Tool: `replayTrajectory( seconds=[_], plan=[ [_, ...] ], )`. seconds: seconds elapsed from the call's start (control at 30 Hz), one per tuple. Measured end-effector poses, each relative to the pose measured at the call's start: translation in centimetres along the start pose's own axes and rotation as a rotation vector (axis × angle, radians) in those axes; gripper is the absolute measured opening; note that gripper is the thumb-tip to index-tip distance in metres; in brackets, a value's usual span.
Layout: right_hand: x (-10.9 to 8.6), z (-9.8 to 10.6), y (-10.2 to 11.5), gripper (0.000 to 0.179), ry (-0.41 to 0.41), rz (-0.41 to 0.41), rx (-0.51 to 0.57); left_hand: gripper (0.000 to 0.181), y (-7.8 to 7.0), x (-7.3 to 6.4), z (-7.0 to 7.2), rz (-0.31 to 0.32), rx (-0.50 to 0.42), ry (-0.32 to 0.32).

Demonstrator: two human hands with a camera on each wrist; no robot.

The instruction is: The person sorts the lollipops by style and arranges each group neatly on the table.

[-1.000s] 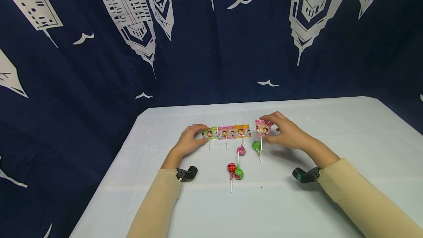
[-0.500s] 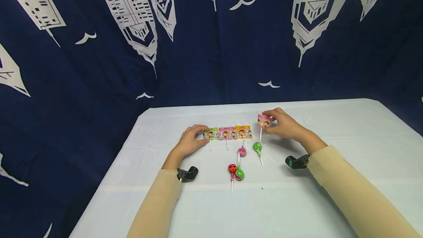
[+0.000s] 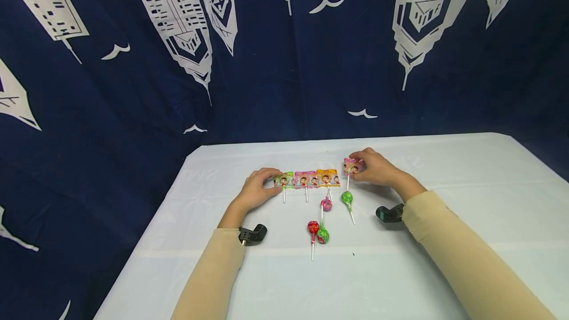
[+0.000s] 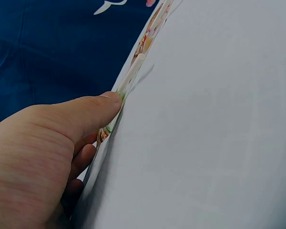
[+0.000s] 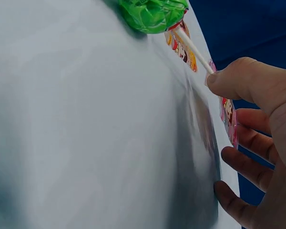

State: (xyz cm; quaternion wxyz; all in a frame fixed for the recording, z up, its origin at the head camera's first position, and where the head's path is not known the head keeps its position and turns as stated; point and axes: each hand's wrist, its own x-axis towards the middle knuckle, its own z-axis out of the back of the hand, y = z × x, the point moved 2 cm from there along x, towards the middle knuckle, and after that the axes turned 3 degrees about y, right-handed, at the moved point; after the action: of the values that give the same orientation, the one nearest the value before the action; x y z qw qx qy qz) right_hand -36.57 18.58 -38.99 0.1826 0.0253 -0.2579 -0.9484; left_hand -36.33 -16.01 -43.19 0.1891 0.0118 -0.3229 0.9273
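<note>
Three flat-packet lollipops lie in a row: a green one [image 3: 286, 180], a pink one [image 3: 305, 180] and an orange one [image 3: 328, 178]. At the left end, my left hand [image 3: 256, 191] pinches the green packet's edge; the left wrist view shows the thumb across it. My right hand [image 3: 375, 168] holds another pink flat-packet lollipop [image 3: 352, 166] by its wrapper, right of the orange one, stick pointing toward me. That stick's end meets a round green lollipop [image 3: 346, 198] in the head view. In the right wrist view, the thumb presses by the white stick [image 5: 195, 50].
Nearer me lie a round pink lollipop [image 3: 326, 204], a red one [image 3: 313, 227] and a green-and-red one [image 3: 323, 235]. All rest on a white-covered table [image 3: 178, 260]. Behind it hangs a dark blue curtain [image 3: 275, 88] with white building prints.
My right hand first moved away toward the table's far side with the pink flat-packet lollipop, then slightly left and back down. The left hand stays at the green packet.
</note>
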Motion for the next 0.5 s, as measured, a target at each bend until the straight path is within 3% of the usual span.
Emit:
replayTrajectory(
  seconds=[0.27, 0.5],
  plan=[
    [0.43, -0.66, -0.17, 0.064, 0.056, -0.048, -0.113, 0.043, 0.04, 0.01, -0.13, -0.007, 0.002, 0.001],
    [0.48, -0.68, 0.17, 0.064, 0.088, -0.059, -0.115, 0.043, 0.08, 0.09, -0.09, 0.0, 0.006, 0.0]
  ],
)
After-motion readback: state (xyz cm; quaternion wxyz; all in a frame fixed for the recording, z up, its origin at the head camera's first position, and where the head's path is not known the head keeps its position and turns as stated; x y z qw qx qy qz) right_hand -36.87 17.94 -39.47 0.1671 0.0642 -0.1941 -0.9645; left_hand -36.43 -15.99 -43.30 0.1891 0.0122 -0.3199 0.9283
